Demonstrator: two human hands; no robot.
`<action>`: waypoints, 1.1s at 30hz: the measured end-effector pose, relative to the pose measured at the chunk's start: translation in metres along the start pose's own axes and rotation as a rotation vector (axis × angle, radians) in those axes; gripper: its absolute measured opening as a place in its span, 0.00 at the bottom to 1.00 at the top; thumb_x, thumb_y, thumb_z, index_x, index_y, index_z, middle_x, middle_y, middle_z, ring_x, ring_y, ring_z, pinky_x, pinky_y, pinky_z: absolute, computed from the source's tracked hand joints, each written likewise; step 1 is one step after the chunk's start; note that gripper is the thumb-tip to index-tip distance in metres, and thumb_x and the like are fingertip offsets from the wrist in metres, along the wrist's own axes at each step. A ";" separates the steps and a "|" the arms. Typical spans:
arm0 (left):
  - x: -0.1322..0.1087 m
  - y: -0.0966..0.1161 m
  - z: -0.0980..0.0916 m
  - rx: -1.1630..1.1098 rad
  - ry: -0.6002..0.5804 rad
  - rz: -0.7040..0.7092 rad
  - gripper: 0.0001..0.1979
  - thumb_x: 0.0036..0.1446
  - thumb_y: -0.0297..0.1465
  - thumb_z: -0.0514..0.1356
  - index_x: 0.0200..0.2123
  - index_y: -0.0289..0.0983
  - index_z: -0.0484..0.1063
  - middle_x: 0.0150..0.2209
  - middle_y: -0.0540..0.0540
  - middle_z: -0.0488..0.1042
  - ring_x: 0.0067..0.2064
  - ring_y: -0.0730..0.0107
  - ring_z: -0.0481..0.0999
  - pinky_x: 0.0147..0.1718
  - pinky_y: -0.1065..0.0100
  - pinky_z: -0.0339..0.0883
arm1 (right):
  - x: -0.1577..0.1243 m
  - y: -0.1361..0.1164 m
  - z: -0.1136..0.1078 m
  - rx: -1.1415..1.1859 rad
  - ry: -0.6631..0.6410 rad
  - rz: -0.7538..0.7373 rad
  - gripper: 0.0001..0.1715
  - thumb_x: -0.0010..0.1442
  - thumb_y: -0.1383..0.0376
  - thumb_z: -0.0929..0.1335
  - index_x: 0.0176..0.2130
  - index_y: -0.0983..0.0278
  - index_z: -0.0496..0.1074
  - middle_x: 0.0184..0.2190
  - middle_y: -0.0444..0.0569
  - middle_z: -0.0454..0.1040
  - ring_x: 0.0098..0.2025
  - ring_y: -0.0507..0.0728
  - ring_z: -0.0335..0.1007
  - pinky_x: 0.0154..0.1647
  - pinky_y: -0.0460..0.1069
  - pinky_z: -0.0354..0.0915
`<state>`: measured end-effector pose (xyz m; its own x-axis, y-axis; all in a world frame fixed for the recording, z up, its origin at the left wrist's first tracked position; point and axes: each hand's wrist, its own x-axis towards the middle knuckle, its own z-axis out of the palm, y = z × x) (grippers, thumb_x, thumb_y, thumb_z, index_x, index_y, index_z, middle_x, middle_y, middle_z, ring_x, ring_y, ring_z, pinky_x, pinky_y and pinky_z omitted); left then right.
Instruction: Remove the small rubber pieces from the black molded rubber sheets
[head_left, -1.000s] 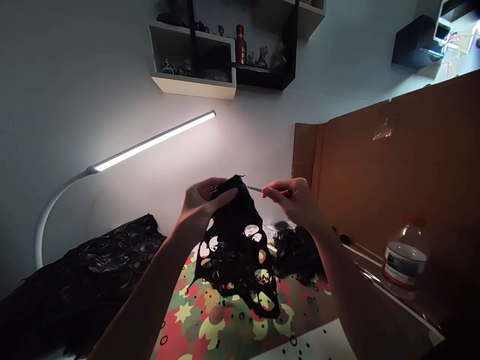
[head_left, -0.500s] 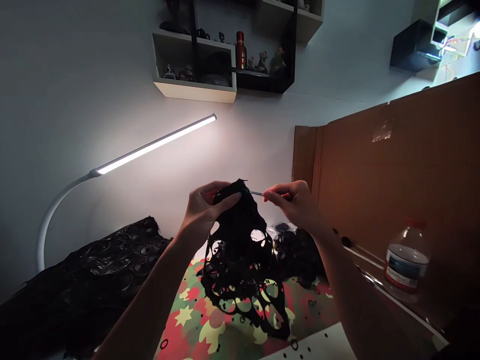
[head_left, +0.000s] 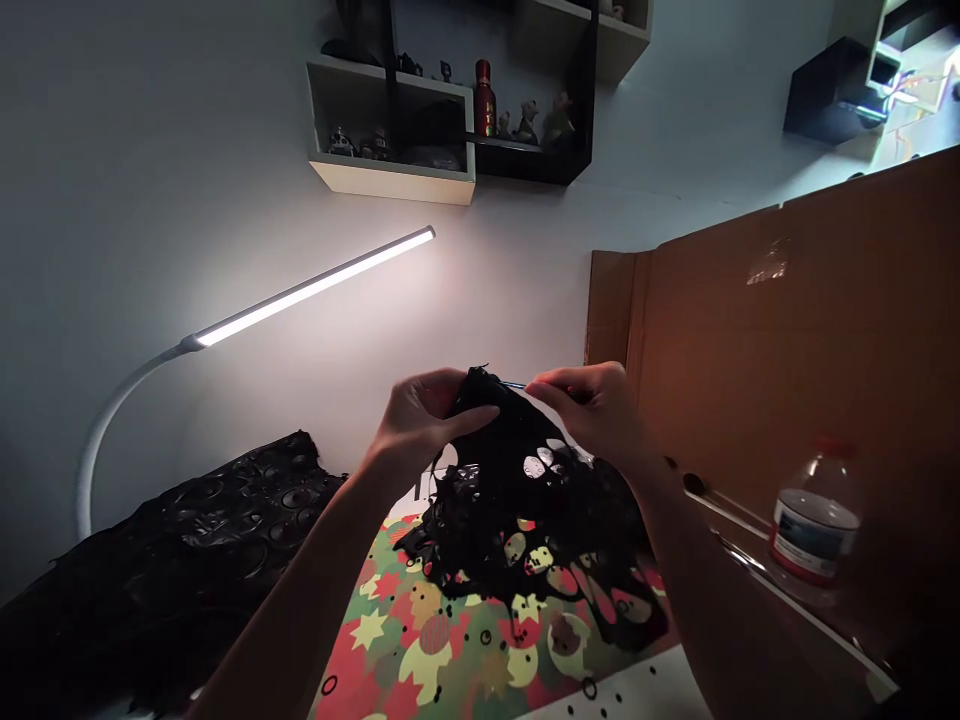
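My left hand (head_left: 424,420) pinches the top edge of a black lacy piece made of joined rings (head_left: 517,510), holding it up in front of me. My right hand (head_left: 592,400) is closed on a thin metal hook (head_left: 514,384) with a reddish handle; its tip meets the fabric's top edge by my left fingers. The piece hangs down and spreads to the right over a table cover printed with coloured stars (head_left: 450,640).
A lit white bar lamp (head_left: 315,285) arches over from the left. A heap of black ringed fabric (head_left: 180,540) lies left. A brown cardboard panel (head_left: 787,340) stands right, with a plastic bottle (head_left: 814,520) before it. Wall shelves (head_left: 450,120) hold figurines.
The hook tip has moved left into the fabric's top edge. The hanging piece has swung and spread to the right and lies lower over the cover.
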<state>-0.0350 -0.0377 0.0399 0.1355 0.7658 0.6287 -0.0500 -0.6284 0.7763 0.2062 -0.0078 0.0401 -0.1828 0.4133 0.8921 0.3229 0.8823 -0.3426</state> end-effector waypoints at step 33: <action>0.014 -0.013 -0.014 -0.026 -0.020 -0.023 0.20 0.47 0.32 0.82 0.44 0.38 0.87 0.43 0.42 0.88 0.43 0.59 0.88 0.46 0.62 0.84 | 0.004 -0.015 0.029 -0.557 -0.007 0.163 0.39 0.78 0.40 0.63 0.29 0.62 0.80 0.19 0.42 0.60 0.25 0.52 0.47 0.32 0.52 0.45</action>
<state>-0.0463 -0.0175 0.0393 0.1570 0.7771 0.6095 -0.0725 -0.6064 0.7919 0.1739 -0.0133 0.0403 -0.0953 0.5370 0.8382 0.7870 0.5563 -0.2669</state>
